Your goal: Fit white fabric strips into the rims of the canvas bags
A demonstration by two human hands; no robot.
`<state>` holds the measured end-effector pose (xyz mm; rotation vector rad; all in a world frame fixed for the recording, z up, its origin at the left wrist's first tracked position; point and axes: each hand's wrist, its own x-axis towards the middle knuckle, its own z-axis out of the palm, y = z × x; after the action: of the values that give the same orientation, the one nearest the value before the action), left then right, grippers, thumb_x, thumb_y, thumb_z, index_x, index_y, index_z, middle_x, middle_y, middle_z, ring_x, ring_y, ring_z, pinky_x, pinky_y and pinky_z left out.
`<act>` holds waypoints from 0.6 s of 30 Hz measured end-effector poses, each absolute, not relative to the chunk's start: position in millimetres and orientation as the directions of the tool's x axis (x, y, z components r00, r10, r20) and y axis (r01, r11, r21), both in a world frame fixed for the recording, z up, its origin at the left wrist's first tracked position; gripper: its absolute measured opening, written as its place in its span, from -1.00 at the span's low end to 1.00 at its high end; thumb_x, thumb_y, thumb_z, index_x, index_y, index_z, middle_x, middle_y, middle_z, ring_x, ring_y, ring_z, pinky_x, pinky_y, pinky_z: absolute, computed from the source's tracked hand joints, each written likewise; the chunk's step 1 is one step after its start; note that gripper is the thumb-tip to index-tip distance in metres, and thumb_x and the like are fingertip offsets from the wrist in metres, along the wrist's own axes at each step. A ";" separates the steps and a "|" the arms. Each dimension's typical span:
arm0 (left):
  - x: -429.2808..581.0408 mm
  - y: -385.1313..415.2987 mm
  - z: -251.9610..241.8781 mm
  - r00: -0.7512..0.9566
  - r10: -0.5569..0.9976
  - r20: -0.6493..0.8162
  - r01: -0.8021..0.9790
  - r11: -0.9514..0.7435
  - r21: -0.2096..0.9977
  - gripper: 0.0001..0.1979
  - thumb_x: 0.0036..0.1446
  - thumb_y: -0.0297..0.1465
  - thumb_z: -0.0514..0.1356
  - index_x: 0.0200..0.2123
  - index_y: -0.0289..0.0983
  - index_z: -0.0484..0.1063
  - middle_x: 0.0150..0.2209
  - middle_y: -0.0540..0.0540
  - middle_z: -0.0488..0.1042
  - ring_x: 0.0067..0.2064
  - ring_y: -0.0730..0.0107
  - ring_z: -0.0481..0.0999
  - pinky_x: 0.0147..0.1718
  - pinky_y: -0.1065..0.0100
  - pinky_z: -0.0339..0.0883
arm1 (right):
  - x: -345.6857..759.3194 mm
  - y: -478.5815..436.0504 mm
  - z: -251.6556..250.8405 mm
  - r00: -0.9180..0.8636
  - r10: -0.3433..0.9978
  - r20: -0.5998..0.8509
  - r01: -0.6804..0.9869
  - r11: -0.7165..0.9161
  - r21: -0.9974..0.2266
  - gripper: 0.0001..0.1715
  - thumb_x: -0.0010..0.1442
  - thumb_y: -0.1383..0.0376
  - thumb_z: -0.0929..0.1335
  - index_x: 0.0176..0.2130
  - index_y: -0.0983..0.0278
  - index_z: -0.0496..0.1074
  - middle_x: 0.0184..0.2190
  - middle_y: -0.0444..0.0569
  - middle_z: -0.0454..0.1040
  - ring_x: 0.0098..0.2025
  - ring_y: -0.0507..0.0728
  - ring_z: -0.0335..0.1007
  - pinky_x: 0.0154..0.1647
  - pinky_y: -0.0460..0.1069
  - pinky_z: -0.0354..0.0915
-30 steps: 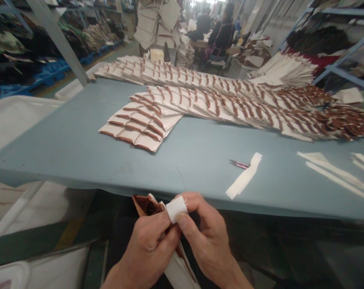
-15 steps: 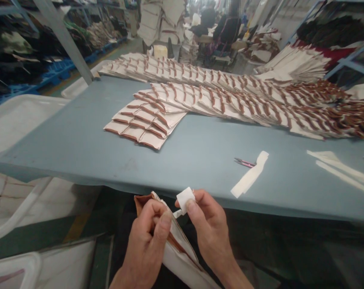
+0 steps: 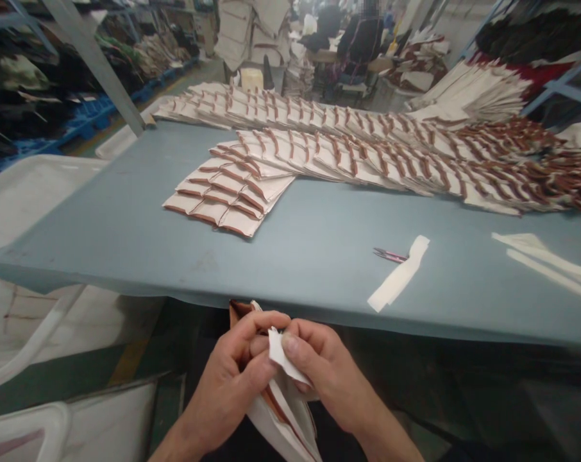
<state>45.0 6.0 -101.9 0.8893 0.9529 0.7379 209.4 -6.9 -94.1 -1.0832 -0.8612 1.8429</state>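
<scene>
Your right hand (image 3: 326,369) pinches the tab (image 3: 279,351); your left hand (image 3: 227,375), half-curled, hides its grip. Likely positioning tab by cloth (image 3: 266,420); next needs steady pinch.

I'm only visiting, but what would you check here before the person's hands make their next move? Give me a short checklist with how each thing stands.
1. White patch gripped: ok, the right hand has its thumb pressed on it.
2. Left hand gripping the patch too: cannot tell; its fingers are partly hidden.
3. Cream-and-brown fabric piece close by: ok, it hangs at the hands.
4. Patch joined to that piece: cannot tell; the hands hide it.
5. Snips fully uncovered: not ok, the cream strip seems to overlap one end.
6. Overlapping fabric pieces clear of the hands: ok, they lie farther back on the table.
</scene>
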 end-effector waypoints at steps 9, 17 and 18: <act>65.9 8.2 -84.1 0.235 0.846 -0.478 -0.201 0.524 0.828 -0.59 -0.02 -0.14 0.49 -0.32 -0.26 0.42 -0.64 0.06 0.52 -0.65 0.42 0.51 -0.61 0.48 0.42 | 199.8 -10.5 -112.2 -0.258 0.877 -0.406 -0.356 -0.477 -0.803 -0.42 0.23 -0.15 0.47 -0.35 0.25 0.27 -0.63 -0.35 0.12 -0.61 -0.10 -0.14 -0.61 -0.17 -0.11; 59.5 3.2 -94.5 0.247 0.847 -0.470 -0.190 0.518 0.834 -0.56 0.03 -0.07 0.46 -0.38 -0.25 0.38 -0.60 0.01 0.57 -0.65 0.36 0.55 -0.60 0.42 0.47 | 193.5 -10.4 -116.8 -0.276 0.872 -0.405 -0.469 -0.490 -0.735 -0.43 0.20 -0.14 0.48 -0.36 0.23 0.27 -0.66 -0.38 0.08 -0.64 -0.10 -0.19 -0.65 -0.18 -0.12; 58.9 2.1 -95.2 0.261 0.843 -0.470 -0.191 0.522 0.831 -0.56 0.03 -0.06 0.46 -0.40 -0.26 0.38 -0.59 -0.01 0.58 -0.64 0.35 0.56 -0.58 0.40 0.49 | 193.0 -10.5 -117.7 -0.290 0.869 -0.401 -0.480 -0.494 -0.725 -0.42 0.19 -0.16 0.48 -0.35 0.22 0.26 -0.66 -0.38 0.08 -0.65 -0.10 -0.20 -0.66 -0.17 -0.12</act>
<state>58.9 2.1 -95.2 0.7344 1.0851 0.7922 193.0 -10.5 -117.7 -0.9961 -0.6017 1.9012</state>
